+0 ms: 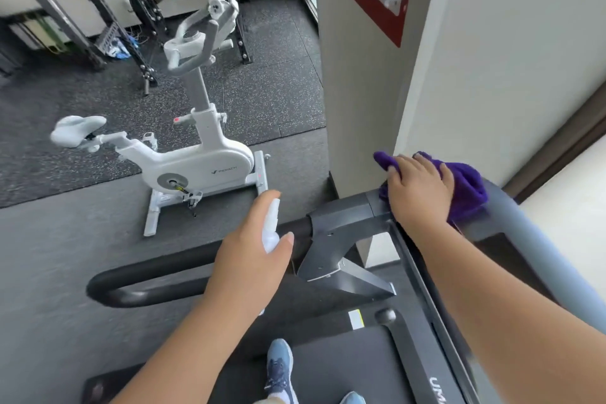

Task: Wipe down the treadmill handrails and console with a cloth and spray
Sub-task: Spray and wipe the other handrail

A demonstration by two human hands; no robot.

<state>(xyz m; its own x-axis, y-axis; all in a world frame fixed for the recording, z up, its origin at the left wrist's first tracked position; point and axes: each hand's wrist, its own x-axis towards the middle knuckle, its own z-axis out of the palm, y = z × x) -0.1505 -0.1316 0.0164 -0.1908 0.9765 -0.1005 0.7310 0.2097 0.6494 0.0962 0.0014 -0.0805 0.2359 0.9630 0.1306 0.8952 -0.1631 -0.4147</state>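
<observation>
Head view, nearest first: at six o'clock I see my blue shoes [278, 367] on the treadmill belt [344, 367]. Just above, toward nine o'clock, my left hand [255, 252] grips a small white spray bottle [271, 229], fingers curled round it, over the black handrail [157, 275] that loops out to the left. At three o'clock my right hand [419, 187] lies flat, fingers spread, pressing a purple cloth [465, 187] onto the top of the treadmill console [347, 216]. Beyond, at ten o'clock, a white exercise bike [193, 154] stands on the speckled rubber floor [278, 88]. Farther off, at eleven o'clock, a black metal rack [131, 10] stands near the wall. A pale pillar [360, 75] rises at one o'clock.
</observation>
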